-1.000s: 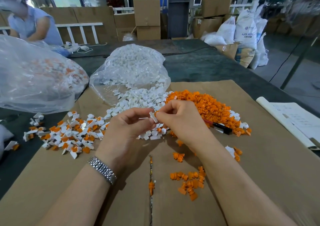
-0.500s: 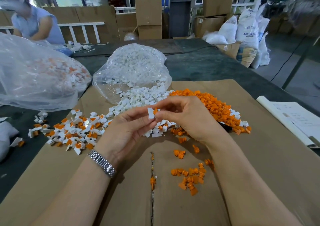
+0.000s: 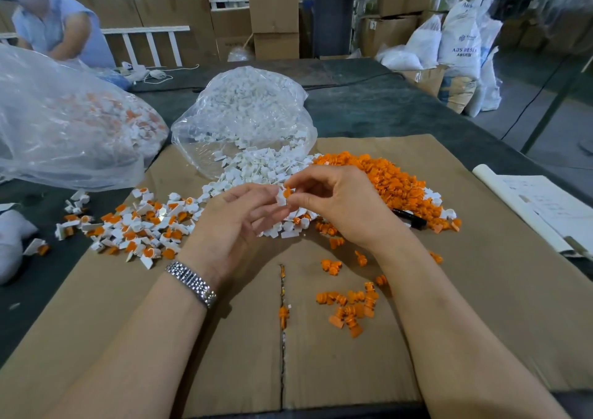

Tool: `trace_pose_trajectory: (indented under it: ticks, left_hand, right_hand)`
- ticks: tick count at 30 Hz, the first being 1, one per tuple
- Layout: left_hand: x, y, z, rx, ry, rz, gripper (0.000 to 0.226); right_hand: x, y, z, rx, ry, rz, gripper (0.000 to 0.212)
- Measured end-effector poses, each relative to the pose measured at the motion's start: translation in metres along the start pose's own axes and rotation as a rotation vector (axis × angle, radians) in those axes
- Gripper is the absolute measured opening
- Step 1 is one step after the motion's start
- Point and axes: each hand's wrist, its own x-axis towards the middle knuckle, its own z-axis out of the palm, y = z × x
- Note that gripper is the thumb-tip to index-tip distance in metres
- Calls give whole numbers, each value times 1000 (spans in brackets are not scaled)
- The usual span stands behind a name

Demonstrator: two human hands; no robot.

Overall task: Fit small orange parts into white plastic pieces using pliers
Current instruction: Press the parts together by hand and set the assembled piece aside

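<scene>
A white plastic piece (image 3: 281, 199) is pinched by the left hand (image 3: 237, 222) above the cardboard sheet (image 3: 481, 290), and a small orange part (image 3: 287, 191) is pinched against it by the right hand (image 3: 340, 203). Just behind, a white pile (image 3: 256, 168) and an orange pile (image 3: 385, 177) are spread. Finished pieces (image 3: 141, 226) are scattered to the left.

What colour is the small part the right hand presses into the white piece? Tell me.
Orange, seen in the head view, against the white piece.
</scene>
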Motion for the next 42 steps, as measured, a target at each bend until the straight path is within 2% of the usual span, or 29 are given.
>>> trace_pose_trajectory:
  ticks: [3, 6, 10, 14, 20, 29, 33, 38, 40, 42]
  left_hand:
    - [-2, -2, 2, 26, 23, 14, 3]
    - [-2, -1, 4, -6, 33, 3, 4]
    - [-3, 0, 4, -19, 28, -29, 6]
    - [-3, 1, 5, -2, 32, -30, 8]
    - [-2, -2, 0, 125, 50, -12, 7]
    - [-3, -1, 4, 77, 22, -47, 7]
    - [-3, 0, 6, 98, 52, -45, 9]
    - [-3, 3, 7, 10, 15, -70, 11]
    - [-3, 3, 7, 2, 29, -58, 12]
    - [-2, 4, 7, -1, 54, -41, 13]
  right_hand:
    - [-1, -1, 2, -46, -39, -6, 21]
    - [0, 1, -2, -13, -57, 43, 23]
    - [0, 3, -6, 114, -23, 134, 14]
    - [0, 3, -2, 135, -14, 147, 11]
    - [0, 4, -1, 178, -16, 177, 12]
    - [1, 4, 1, 320, -10, 262, 10]
    - [1, 4, 4, 308, -6, 264, 8]
    - [2, 2, 4, 357, -3, 272, 11]
    - [2, 3, -2, 284, 56, 264, 13]
    - [3, 6, -12, -95, 174, 229, 14]
